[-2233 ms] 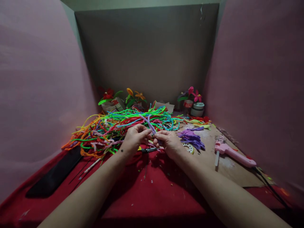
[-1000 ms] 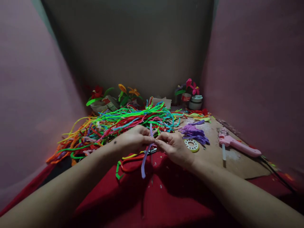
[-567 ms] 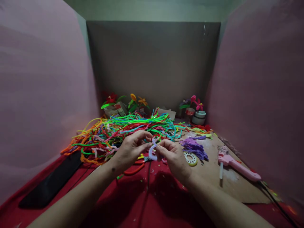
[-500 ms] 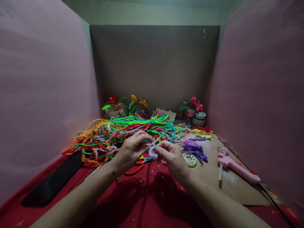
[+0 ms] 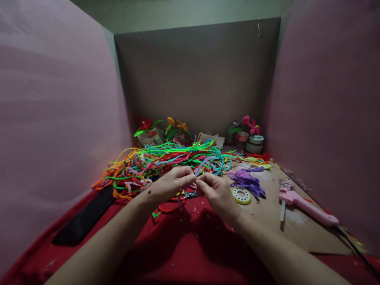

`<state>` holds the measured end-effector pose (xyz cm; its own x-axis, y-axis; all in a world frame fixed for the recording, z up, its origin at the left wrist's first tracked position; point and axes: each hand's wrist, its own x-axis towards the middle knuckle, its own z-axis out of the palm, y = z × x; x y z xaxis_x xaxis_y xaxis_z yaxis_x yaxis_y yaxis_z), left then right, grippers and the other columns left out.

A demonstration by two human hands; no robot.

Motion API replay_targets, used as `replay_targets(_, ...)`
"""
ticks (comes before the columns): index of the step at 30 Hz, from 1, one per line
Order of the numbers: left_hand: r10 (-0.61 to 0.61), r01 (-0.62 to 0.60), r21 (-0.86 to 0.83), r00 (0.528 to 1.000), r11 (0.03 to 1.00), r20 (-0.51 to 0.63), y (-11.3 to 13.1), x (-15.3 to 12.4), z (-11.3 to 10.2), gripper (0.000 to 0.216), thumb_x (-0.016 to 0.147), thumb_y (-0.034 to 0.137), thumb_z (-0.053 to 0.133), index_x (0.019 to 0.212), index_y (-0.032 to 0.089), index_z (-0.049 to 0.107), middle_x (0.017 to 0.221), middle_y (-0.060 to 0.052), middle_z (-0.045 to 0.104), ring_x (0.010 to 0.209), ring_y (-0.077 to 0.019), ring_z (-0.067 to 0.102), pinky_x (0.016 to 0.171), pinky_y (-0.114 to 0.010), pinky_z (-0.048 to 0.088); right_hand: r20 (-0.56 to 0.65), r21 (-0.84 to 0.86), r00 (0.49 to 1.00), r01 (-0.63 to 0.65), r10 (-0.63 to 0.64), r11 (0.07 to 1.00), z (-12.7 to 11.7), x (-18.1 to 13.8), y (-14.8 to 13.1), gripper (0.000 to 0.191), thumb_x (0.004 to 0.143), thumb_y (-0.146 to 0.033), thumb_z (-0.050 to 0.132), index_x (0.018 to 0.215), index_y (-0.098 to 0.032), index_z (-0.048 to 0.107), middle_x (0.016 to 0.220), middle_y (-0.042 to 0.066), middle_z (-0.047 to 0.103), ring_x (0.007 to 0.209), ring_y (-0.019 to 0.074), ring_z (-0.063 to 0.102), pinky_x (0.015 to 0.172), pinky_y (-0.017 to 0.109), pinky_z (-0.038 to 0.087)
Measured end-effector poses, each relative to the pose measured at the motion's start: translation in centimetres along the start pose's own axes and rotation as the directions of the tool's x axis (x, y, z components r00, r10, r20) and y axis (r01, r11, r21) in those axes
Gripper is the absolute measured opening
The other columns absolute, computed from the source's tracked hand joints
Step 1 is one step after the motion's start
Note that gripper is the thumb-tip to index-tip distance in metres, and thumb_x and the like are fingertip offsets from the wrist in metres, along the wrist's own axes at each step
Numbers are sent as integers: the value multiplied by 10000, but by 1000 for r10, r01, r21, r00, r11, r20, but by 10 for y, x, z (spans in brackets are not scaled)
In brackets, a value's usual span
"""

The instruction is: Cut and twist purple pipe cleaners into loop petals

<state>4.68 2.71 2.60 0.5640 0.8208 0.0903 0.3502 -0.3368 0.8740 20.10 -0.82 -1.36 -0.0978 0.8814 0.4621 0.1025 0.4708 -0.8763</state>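
Note:
A pale lavender pipe cleaner (image 5: 204, 162) runs between my fingertips in the middle of the view. One end slants up to the right, and a blurred length hangs below my left hand. My left hand (image 5: 175, 181) is closed on it in a pinch. Right beside it, my right hand (image 5: 216, 192) pinches at the same spot, its fingertips touching the left ones. Just under the hands lie red-handled pliers (image 5: 170, 207), partly covered by my left hand. Behind is a big heap of coloured pipe cleaners (image 5: 169, 156).
Cardboard (image 5: 267, 213) on the right bears a pink glue gun (image 5: 308, 205), a white-and-yellow ring with holes (image 5: 241, 195) and purple pieces (image 5: 247, 181). A black flat object (image 5: 84, 217) lies left on red cloth (image 5: 172, 257). Pipe-cleaner flowers (image 5: 252, 126) and a jar (image 5: 254, 144) stand behind.
The lavender pipe cleaner was curled in a small hook between my hands; now it stretches up right and down. My fingertips have come together. The whole view has tilted slightly.

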Motion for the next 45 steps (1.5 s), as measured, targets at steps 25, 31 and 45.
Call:
replay_targets(25,-28,40,-116,995,992,98,-11,-10,-9,265,747,373,531,648,130,489,557,49,399,497,-63,323,481,-200,263,35,-622,841,441,-540,647,-3,-5,-4,229,801,-162,520,989,-219,639,923,64,631,900,199,512,825,379,390)
replay_targets(31,10,-4,-63,996,998,88,-10,-11,-7,255,766,373,489,700,127,511,597,39,420,524,-70,337,487,-201,269,70,-642,927,324,-368,695,0,-3,-2,137,793,-231,542,846,-178,657,785,63,595,789,183,487,718,334,387)
replay_targets(45,18,-14,92,999,996,-41,-6,-10,0,181,733,288,491,663,129,544,602,26,479,575,-95,422,534,-210,339,289,216,871,-463,397,859,1,0,-2,210,713,-331,610,670,-130,648,583,47,652,525,125,551,562,263,402)
